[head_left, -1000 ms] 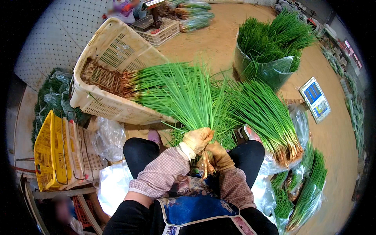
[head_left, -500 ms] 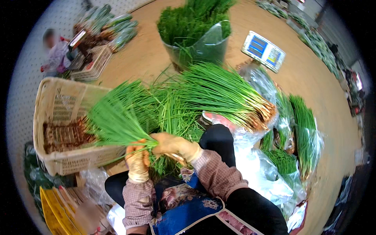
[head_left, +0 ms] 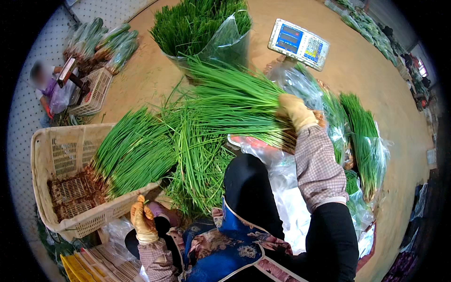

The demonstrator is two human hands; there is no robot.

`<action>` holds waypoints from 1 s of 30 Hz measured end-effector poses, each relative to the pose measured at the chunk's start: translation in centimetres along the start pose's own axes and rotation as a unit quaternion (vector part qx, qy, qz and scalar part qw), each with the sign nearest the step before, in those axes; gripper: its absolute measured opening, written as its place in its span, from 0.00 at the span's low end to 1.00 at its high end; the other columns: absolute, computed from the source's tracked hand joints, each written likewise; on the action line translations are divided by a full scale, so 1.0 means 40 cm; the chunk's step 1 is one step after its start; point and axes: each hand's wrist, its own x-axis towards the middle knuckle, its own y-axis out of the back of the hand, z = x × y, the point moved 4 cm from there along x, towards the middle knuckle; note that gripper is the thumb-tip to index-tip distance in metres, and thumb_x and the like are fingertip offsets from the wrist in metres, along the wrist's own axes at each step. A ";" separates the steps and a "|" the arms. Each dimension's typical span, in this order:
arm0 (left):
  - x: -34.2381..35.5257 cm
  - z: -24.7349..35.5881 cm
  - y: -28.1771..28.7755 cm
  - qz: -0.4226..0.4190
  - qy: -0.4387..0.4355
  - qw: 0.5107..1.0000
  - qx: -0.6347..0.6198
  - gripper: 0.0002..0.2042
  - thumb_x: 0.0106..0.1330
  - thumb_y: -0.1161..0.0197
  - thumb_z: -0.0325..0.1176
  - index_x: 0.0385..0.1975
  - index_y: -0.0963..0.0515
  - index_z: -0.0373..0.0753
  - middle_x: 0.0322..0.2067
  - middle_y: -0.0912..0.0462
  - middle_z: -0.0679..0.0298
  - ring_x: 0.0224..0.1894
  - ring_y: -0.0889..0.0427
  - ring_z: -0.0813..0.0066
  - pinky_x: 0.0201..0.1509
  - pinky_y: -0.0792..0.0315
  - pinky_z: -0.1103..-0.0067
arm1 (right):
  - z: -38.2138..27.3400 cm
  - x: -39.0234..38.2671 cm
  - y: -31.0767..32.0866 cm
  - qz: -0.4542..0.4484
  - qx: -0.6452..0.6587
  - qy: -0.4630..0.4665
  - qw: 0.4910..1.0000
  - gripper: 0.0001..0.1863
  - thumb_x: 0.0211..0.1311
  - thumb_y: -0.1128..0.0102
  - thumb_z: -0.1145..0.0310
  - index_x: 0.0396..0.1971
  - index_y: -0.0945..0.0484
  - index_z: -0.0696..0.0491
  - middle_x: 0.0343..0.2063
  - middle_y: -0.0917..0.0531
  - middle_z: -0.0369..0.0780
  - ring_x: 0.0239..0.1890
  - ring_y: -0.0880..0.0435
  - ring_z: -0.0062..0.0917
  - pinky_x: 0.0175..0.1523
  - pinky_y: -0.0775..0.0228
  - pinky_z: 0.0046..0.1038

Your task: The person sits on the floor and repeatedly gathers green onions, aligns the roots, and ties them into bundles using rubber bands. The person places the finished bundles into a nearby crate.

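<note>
My gloved right hand [head_left: 296, 110] is closed on a bundle of long green onions [head_left: 235, 89], held at the root end above more onions on a plastic-lined stand at the right. My gloved left hand [head_left: 143, 216] is curled beside the near rim of a cream crate [head_left: 75, 225]; a small green bit shows at its fingers, too small to name. The crate holds onions [head_left: 127, 155] with brown roots toward its left. A heap of loose green leaves [head_left: 197, 174] lies between the crate and my knees.
A tall bag of greens [head_left: 202, 28] stands ahead beside a scale display [head_left: 298, 44]. Bagged onions [head_left: 364, 155] lie at the right. A co-worker [head_left: 47, 89] is at the far left near a small crate [head_left: 94, 98]. Yellow crates [head_left: 75, 268] sit at the lower left.
My hands were together on a fanned bunch. Now they are apart: the right has moved far up and right with onions, the left is lower left. The view has swung rightward.
</note>
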 end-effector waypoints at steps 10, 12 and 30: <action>-0.017 -0.032 -0.067 -0.059 0.089 0.986 0.127 0.16 0.63 0.47 0.22 0.51 0.34 0.36 0.46 0.24 0.56 0.24 0.24 0.76 0.25 0.25 0.82 | 0.088 0.023 -0.084 0.089 -0.034 -0.071 0.993 0.70 0.22 0.21 0.52 0.66 0.61 0.54 0.58 0.37 0.46 0.63 0.41 0.41 0.62 0.45 0.45; -0.039 -0.060 -0.079 -0.109 0.165 0.963 0.185 0.28 0.61 0.48 0.18 0.63 0.43 0.41 0.33 0.25 0.63 0.23 0.27 0.80 0.30 0.23 0.82 | 0.083 0.033 -0.109 0.113 -0.032 -0.047 0.992 0.71 0.18 0.21 0.55 0.65 0.61 0.57 0.58 0.37 0.45 0.62 0.40 0.39 0.62 0.44 0.42; 0.167 -0.175 0.024 -0.385 0.079 0.593 0.703 0.21 0.58 0.48 0.49 0.36 0.23 0.34 0.31 0.20 0.50 0.35 0.21 0.51 0.41 0.28 0.63 | -0.553 -0.069 -0.021 0.217 0.010 0.423 0.880 0.46 0.38 0.30 0.73 0.61 0.44 0.58 0.57 0.35 0.50 0.60 0.38 0.43 0.64 0.45 0.34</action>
